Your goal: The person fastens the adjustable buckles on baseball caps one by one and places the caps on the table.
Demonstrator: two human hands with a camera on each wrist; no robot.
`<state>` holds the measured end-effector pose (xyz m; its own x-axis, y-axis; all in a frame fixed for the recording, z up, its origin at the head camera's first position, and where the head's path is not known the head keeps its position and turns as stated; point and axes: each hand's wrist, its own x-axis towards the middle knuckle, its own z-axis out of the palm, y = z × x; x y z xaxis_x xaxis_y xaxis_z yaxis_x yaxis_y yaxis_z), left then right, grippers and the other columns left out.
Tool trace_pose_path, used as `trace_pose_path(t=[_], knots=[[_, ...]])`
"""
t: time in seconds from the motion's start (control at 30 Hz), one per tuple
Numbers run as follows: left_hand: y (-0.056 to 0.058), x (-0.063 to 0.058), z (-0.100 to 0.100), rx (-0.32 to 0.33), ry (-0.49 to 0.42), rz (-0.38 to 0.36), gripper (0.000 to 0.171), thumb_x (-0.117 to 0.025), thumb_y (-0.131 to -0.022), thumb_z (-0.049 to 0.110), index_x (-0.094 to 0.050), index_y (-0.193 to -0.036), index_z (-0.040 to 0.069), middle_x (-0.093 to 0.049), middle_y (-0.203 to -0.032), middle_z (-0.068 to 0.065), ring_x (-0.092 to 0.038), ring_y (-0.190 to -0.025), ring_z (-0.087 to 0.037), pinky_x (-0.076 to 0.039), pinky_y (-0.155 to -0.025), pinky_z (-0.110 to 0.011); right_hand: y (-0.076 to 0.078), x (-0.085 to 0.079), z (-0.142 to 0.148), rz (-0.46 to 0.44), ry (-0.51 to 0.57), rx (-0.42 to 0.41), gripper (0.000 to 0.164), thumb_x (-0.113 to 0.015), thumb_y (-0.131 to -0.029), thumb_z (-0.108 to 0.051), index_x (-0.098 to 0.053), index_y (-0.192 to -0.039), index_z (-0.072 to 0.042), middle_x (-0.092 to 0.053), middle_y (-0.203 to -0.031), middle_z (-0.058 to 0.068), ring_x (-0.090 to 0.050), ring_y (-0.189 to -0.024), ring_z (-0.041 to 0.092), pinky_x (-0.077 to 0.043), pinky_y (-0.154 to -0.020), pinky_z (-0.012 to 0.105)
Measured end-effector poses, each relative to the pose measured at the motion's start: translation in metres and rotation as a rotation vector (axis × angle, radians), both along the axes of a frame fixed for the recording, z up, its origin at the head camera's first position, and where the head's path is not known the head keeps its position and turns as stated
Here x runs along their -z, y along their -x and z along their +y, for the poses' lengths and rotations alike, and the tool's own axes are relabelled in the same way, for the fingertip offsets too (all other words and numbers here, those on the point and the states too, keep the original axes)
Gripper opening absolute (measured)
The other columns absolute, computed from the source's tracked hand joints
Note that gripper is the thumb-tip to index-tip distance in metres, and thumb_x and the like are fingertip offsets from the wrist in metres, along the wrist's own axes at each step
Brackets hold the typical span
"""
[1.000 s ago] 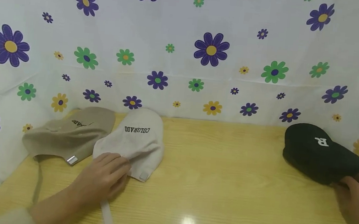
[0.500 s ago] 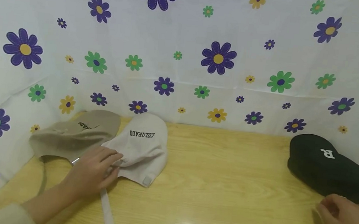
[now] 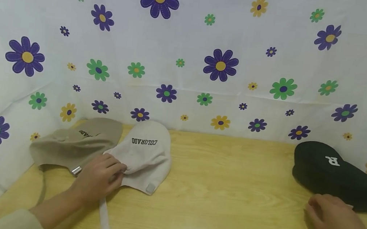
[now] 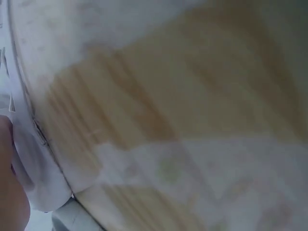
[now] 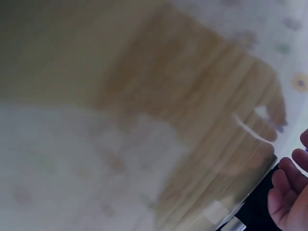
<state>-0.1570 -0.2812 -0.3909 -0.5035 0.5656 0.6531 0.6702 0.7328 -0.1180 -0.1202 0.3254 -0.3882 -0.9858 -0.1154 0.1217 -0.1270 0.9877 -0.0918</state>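
Observation:
My left hand (image 3: 101,176) holds the near-left edge of a cream baseball cap (image 3: 145,158) lettered COLORADO, its strap hanging toward me. The left wrist view shows a bit of that hand (image 4: 12,187) against the pale cloth of the cap (image 4: 41,173). At the right, a black baseball cap (image 3: 332,174) with a white R lies on the table. My right hand (image 3: 334,222) is in front of it, fingers loosely bent and holding nothing. In the right wrist view, the fingers (image 5: 284,185) curve beside the black cap (image 5: 260,202).
A khaki baseball cap (image 3: 72,145) lies left of the cream one, partly behind it. The caps are on a yellow wood-grain table (image 3: 226,191). Behind the table hangs a white cloth (image 3: 190,38) printed with flowers.
My right hand has let go of the black cap and come away to the left. My left hand stays at the cream cap's edge, its fingers shifting there. The head view has tilted slightly.

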Motion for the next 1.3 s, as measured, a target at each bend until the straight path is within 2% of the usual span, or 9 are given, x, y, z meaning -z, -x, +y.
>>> trace_pose_path(t=[0.17,0.3,0.47,0.53,0.7,0.87,1.03,1.3], knots=[[-0.001,0.004,0.007,0.006,0.033,0.024,0.019,-0.066,-0.077,0.018,-0.074,-0.092,0.009,-0.069,-0.086,0.0,-0.059,-0.08,-0.017,-0.048,-0.071,-0.037,0.001,0.003,-0.005,0.046,-0.06,-0.058,0.012,-0.069,-0.088,-0.021,-0.066,-0.089,-0.01,-0.06,-0.083,0.001,-0.056,-0.076,0.022,-0.051,-0.072,0.049],[0.001,0.005,0.014,0.004,0.053,0.037,0.022,-0.062,-0.084,0.022,-0.073,-0.097,0.007,-0.07,-0.09,-0.002,-0.059,-0.08,-0.02,-0.048,-0.072,-0.038,0.005,0.003,-0.007,0.077,-0.077,-0.082,0.013,-0.069,-0.088,-0.023,-0.066,-0.09,-0.011,-0.062,-0.086,0.003,-0.058,-0.079,0.025,-0.051,-0.075,0.052],[0.008,0.003,0.015,0.021,0.061,0.066,0.029,-0.05,-0.095,0.022,-0.073,-0.093,0.004,-0.069,-0.084,-0.005,-0.058,-0.075,-0.022,-0.046,-0.067,-0.037,0.014,-0.001,-0.011,0.134,-0.056,-0.139,0.017,-0.067,-0.09,-0.026,-0.067,-0.095,-0.009,-0.067,-0.094,0.007,-0.063,-0.089,0.031,-0.051,-0.081,0.055],[0.011,0.001,0.014,0.034,0.065,0.09,0.033,-0.046,-0.097,0.022,-0.073,-0.091,0.004,-0.068,-0.082,-0.005,-0.058,-0.073,-0.022,-0.046,-0.065,-0.037,0.017,-0.002,-0.014,0.131,-0.045,-0.155,0.018,-0.066,-0.091,-0.026,-0.068,-0.096,-0.009,-0.067,-0.095,0.007,-0.063,-0.089,0.031,-0.051,-0.081,0.055],[0.009,0.006,0.019,0.064,0.071,0.12,0.039,-0.04,-0.101,0.023,-0.073,-0.091,0.004,-0.066,-0.079,-0.003,-0.056,-0.07,-0.019,-0.047,-0.062,-0.037,0.014,0.0,-0.018,0.084,-0.069,-0.129,0.022,-0.065,-0.091,-0.027,-0.069,-0.099,-0.007,-0.068,-0.097,0.01,-0.063,-0.091,0.033,-0.051,-0.083,0.056],[0.002,0.014,0.025,0.056,0.085,0.069,0.043,-0.038,-0.104,0.026,-0.074,-0.093,0.005,-0.066,-0.081,-0.003,-0.057,-0.072,-0.018,-0.048,-0.065,-0.035,0.005,0.005,-0.017,0.114,-0.079,-0.151,0.019,-0.067,-0.09,-0.027,-0.069,-0.096,-0.009,-0.068,-0.095,0.007,-0.062,-0.089,0.031,-0.051,-0.081,0.054],[0.003,0.012,0.029,0.071,0.083,0.076,0.043,-0.038,-0.105,0.025,-0.075,-0.095,0.004,-0.067,-0.082,-0.004,-0.058,-0.074,-0.019,-0.049,-0.067,-0.035,0.006,0.004,-0.018,0.149,-0.049,-0.153,0.014,-0.067,-0.09,-0.025,-0.067,-0.092,-0.011,-0.065,-0.088,0.001,-0.061,-0.083,0.025,-0.052,-0.076,0.05],[0.004,0.008,0.033,0.112,0.076,0.118,0.039,-0.042,-0.102,0.023,-0.076,-0.093,0.005,-0.068,-0.08,-0.003,-0.058,-0.071,-0.018,-0.049,-0.064,-0.033,0.009,0.002,-0.018,0.109,0.008,-0.097,0.013,-0.066,-0.091,-0.022,-0.066,-0.091,-0.01,-0.064,-0.085,0.002,-0.06,-0.079,0.023,-0.052,-0.075,0.05]])
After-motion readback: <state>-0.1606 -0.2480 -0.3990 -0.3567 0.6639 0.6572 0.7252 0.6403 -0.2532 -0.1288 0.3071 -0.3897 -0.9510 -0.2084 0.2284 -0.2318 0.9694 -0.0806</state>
